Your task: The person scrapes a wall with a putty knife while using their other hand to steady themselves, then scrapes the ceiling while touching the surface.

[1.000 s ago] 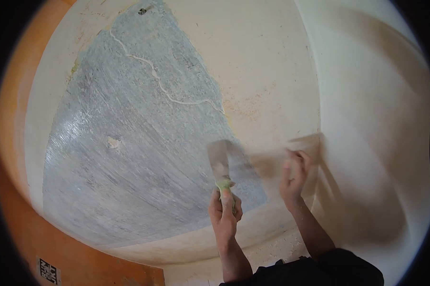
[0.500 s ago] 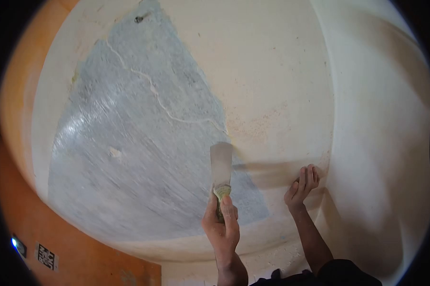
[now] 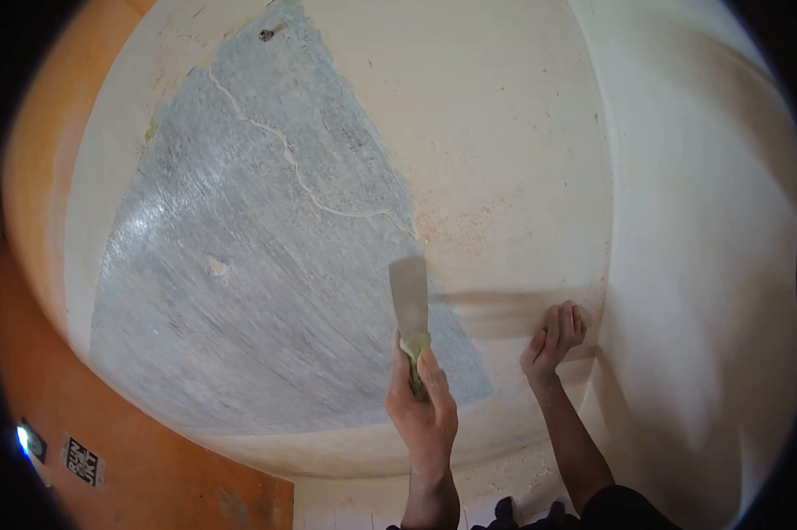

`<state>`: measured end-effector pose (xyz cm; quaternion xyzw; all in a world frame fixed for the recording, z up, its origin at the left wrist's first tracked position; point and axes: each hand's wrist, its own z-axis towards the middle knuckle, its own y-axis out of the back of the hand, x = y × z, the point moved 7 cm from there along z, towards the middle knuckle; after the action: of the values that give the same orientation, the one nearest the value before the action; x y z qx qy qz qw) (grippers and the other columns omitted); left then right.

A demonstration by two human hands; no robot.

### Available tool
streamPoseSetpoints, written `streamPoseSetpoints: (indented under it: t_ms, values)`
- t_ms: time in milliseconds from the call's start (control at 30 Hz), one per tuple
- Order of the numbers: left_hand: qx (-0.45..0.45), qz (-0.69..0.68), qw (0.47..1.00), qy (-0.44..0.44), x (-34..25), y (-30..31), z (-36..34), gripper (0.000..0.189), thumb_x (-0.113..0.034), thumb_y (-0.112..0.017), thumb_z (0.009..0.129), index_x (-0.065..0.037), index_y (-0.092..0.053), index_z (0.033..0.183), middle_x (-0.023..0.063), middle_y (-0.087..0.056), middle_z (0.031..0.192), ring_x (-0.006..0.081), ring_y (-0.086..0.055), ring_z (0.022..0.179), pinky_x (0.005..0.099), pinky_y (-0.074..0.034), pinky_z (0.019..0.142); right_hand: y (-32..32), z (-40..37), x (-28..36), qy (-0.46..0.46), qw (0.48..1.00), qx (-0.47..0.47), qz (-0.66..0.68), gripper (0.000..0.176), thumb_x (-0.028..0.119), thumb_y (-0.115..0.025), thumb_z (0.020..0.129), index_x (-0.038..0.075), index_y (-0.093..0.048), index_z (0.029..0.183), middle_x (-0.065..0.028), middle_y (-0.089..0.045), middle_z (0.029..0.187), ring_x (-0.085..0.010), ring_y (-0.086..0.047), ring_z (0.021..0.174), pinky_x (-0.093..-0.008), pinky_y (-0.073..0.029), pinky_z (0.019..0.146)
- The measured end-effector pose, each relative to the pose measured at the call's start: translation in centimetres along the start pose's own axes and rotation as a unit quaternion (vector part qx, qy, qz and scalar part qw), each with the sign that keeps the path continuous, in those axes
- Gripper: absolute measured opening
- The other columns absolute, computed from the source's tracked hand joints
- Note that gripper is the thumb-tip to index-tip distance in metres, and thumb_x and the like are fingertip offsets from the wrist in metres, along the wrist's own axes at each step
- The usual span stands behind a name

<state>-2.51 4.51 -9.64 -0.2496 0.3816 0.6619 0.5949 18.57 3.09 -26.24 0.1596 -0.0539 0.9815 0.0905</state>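
My left hand (image 3: 422, 411) is closed around the green handle of a putty knife (image 3: 410, 296), thumb along its right side. The wide metal blade points up and overlaps the right edge of the grey-blue patch (image 3: 266, 327) on the pale wall. Just above the blade ends a raised whitish line (image 3: 315, 199) that winds across the patch. Farther right, my right hand (image 3: 553, 340) is against the pale wall with its fingers bent and together. Its palm side is hidden, and I cannot tell whether it holds anything.
A small dark fitting (image 3: 265, 35) sticks out near the patch's top. To the right the wall meets another pale wall (image 3: 681, 221) at a corner. At lower left, an orange wall (image 3: 151, 468) carries a black-and-white sticker (image 3: 83, 460) beside a bright light (image 3: 24, 439).
The view has shifted slightly. The putty knife's handle has swung a little to the right, its blade still near the patch's edge. My right hand stays at the wall.
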Motion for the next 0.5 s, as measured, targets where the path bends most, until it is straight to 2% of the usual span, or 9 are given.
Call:
streamPoseSetpoints:
  t_ms: [133, 200, 233, 300, 433, 500]
  values:
    - [-0.026, -0.013, 0.999, -0.014, -0.5, -0.5, 0.2, 0.043, -0.01, -0.051, 0.102, 0.009, -0.045, 0.141, 0.0024, -0.054, 0.071, 0.0044, -0.046, 0.061, 0.0204, -0.039, 0.052, 0.0, -0.4, 0.6, -0.01, 1.0, 0.0, -0.001, 0.046, 0.027, -0.031, 0.106, 0.0, -0.047, 0.14, -0.0188, -0.04, 0.148, -0.0353, -0.031, 0.141, -0.0537, -0.02, 0.114]
    - [-0.058, -0.019, 0.996, -0.072, -1.1, -0.8, 0.2, 0.036, -0.016, -0.05, 0.104, 0.008, -0.055, 0.13, -0.0038, -0.045, 0.065, 0.0011, -0.038, 0.054, 0.0198, -0.029, 0.046, 0.0, 0.0, 0.0, -0.003, 1.0, 0.005, -0.004, 0.046, 0.027, -0.03, 0.107, 0.0, -0.047, 0.14, -0.0191, -0.04, 0.148, -0.0355, -0.031, 0.141, -0.0537, -0.02, 0.114]
    - [-0.061, -0.019, 0.996, -0.069, -1.0, -0.7, -0.3, 0.036, -0.016, -0.05, 0.104, 0.008, -0.055, 0.13, -0.0038, -0.045, 0.065, 0.0011, -0.038, 0.054, 0.0198, -0.029, 0.046, 0.1, 0.0, 0.1, 0.008, 1.0, 0.011, -0.011, 0.047, 0.026, -0.03, 0.107, -0.001, -0.044, 0.142, -0.0204, -0.038, 0.149, -0.0369, -0.032, 0.14, -0.054, -0.021, 0.113]
    - [-0.04, -0.013, 0.999, -0.008, -0.1, -0.6, -0.9, 0.043, -0.01, -0.049, 0.103, 0.01, -0.045, 0.141, 0.0016, -0.054, 0.073, 0.0042, -0.046, 0.061, 0.0206, -0.039, 0.052, -0.3, 0.0, 0.6, 0.014, 1.0, 0.01, -0.018, 0.048, 0.026, -0.029, 0.107, -0.003, -0.041, 0.144, -0.0218, -0.036, 0.151, -0.0383, -0.032, 0.139, -0.0543, -0.022, 0.113]
    - [-0.038, -0.053, 0.998, -0.024, -0.2, -1.2, -0.1, 0.043, -0.01, -0.049, 0.103, 0.01, -0.045, 0.14, 0.0011, -0.053, 0.072, 0.0039, -0.045, 0.06, 0.0201, -0.039, 0.052, -0.1, -0.1, 0.4, 0.018, 0.999, 0.021, -0.025, 0.049, 0.026, -0.028, 0.107, -0.002, -0.04, 0.145, -0.0217, -0.035, 0.152, -0.0376, -0.031, 0.14, -0.0541, -0.019, 0.114]
    - [-0.039, -0.065, 0.997, 0.002, 0.4, -1.0, -1.3, 0.04, -0.012, -0.049, 0.103, 0.009, -0.048, 0.137, -0.0001, -0.051, 0.069, 0.0034, -0.045, 0.06, 0.0204, -0.038, 0.052, -0.2, 0.1, 0.5, 0.02, 0.999, 0.022, -0.031, 0.049, 0.027, -0.028, 0.107, -0.002, -0.04, 0.145, -0.0216, -0.035, 0.152, -0.0373, -0.031, 0.14, -0.0541, -0.019, 0.114]
